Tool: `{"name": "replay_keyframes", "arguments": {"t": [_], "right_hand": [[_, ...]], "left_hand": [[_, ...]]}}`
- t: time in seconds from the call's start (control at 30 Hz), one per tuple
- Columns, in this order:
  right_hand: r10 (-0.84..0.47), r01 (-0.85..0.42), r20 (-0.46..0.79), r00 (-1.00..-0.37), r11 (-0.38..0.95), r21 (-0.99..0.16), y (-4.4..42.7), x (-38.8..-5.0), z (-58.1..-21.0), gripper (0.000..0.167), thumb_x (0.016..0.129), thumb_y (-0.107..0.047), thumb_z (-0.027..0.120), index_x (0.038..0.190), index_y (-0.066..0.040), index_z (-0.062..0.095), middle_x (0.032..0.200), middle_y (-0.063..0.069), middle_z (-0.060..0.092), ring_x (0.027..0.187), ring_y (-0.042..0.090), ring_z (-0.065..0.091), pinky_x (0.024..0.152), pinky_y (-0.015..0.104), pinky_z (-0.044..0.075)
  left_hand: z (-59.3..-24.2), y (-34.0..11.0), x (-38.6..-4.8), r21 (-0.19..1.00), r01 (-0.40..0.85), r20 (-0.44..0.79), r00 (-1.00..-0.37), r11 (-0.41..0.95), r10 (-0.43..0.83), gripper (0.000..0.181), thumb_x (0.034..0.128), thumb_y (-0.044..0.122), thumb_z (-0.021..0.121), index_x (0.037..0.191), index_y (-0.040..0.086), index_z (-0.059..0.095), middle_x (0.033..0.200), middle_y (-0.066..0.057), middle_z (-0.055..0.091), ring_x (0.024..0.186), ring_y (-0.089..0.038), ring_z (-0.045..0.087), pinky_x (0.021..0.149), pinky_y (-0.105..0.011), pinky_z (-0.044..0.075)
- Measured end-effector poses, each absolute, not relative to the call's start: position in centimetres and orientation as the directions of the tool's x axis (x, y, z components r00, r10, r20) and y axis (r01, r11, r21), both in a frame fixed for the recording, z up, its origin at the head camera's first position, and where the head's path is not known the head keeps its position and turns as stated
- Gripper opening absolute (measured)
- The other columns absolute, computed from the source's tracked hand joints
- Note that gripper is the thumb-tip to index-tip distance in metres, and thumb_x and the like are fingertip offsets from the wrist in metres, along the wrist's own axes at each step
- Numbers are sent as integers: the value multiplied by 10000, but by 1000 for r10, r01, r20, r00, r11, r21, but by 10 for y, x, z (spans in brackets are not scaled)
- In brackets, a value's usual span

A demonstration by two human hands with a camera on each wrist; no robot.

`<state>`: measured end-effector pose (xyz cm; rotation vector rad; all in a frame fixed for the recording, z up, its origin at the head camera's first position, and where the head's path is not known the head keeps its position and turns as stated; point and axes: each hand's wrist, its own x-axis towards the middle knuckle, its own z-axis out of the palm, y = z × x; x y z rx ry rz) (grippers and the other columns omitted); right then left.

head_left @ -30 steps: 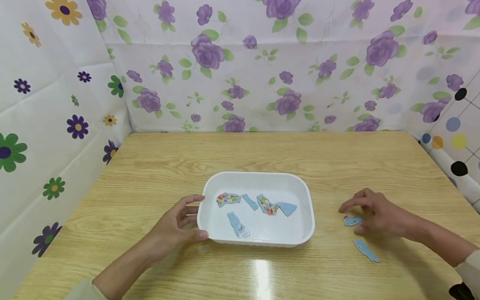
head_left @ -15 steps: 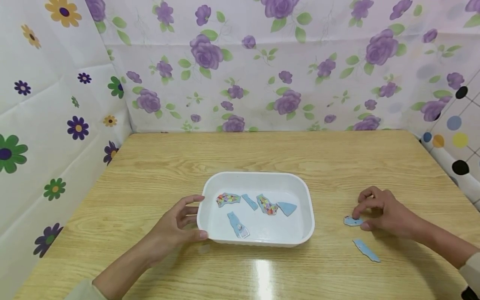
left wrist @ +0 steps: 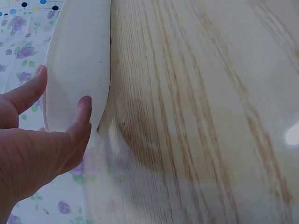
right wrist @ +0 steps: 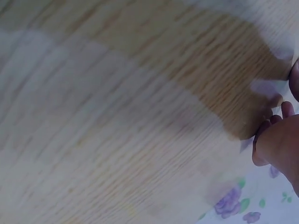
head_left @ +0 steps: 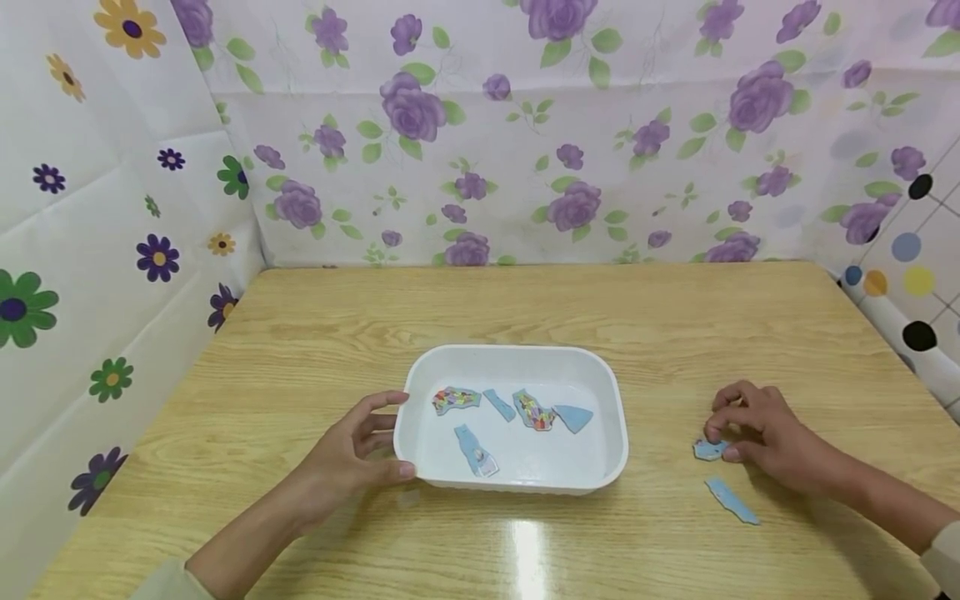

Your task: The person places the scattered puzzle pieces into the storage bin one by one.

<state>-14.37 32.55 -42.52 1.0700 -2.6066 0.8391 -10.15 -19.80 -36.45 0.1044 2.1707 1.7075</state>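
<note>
A white plastic tray [head_left: 555, 460] stands mid-table with several flat, irregular puzzle pieces in it. My left hand [head_left: 345, 454] rests against its left end, thumb and fingers spread along the rim; the left wrist view shows these fingertips beside the tray wall [left wrist: 79, 56]. To the right of the tray, my right hand [head_left: 772, 442] pinches a small light-blue puzzle piece [head_left: 705, 452] between thumb and a curled finger, low over the table. Part of that piece is hidden by the fingertips. In the right wrist view, only the right hand's fingers [right wrist: 280, 144] show at the edge.
A long blue puzzle piece [head_left: 731, 501] lies on the wooden table [head_left: 330, 325] just below my right hand. Inside the tray are multicoloured pieces [head_left: 457, 399], a blue triangular piece [head_left: 575, 417] and a blue strip [head_left: 499, 404]. A flowered cloth [head_left: 510, 150] hangs behind the table.
My right hand's fingers have drawn in onto the small blue piece, which has shifted slightly right and nearer to me. My left hand and the tray have stayed in place.
</note>
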Motion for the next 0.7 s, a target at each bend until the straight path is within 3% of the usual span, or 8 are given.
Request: {"name": "replay_keyframes", "arguments": {"t": [0.23, 0.43, 0.53, 0.7], "right_hand": [[-550, -664, 375, -746, 658, -356, 322, -137, -428, 479, 666, 73, 777, 852, -297, 536, 1087, -63, 450, 962, 49, 258, 754, 213, 202], [-571, -679, 388, -724, 688, -254, 319, -135, -426, 338, 764, -12, 737, 872, -246, 518, 1091, -76, 456, 926, 43, 272, 742, 192, 236], [-567, -680, 394, -723, 685, -261, 318, -135, -425, 322, 762, -14, 737, 863, -232, 522, 1086, -71, 460, 923, 40, 267, 735, 187, 243], [-523, -643, 383, -762, 682, -348, 312, -137, -419, 434, 705, 109, 743, 874, -234, 538, 1064, -60, 477, 919, 46, 257, 705, 206, 243]], "left_hand": [[-364, -198, -101, 953, -171, -241, -927, 251, 286, 840, 749, 148, 831, 1430, 218, 343, 1372, -153, 465, 1258, -305, 493, 1019, -428, 435], [-365, -197, -101, 952, -170, -242, -928, 255, 284, 840, 748, 152, 831, 1430, 219, 347, 1371, -152, 473, 1257, -307, 494, 1022, -439, 428], [-365, -198, -101, 952, -171, -243, -927, 253, 285, 835, 751, 150, 829, 1430, 223, 348, 1373, -151, 474, 1262, -309, 490, 1019, -441, 432], [-365, -198, -101, 952, -176, -246, -927, 251, 283, 828, 754, 140, 826, 1427, 226, 352, 1374, -154, 476, 1267, -310, 487, 1013, -430, 439]]}}
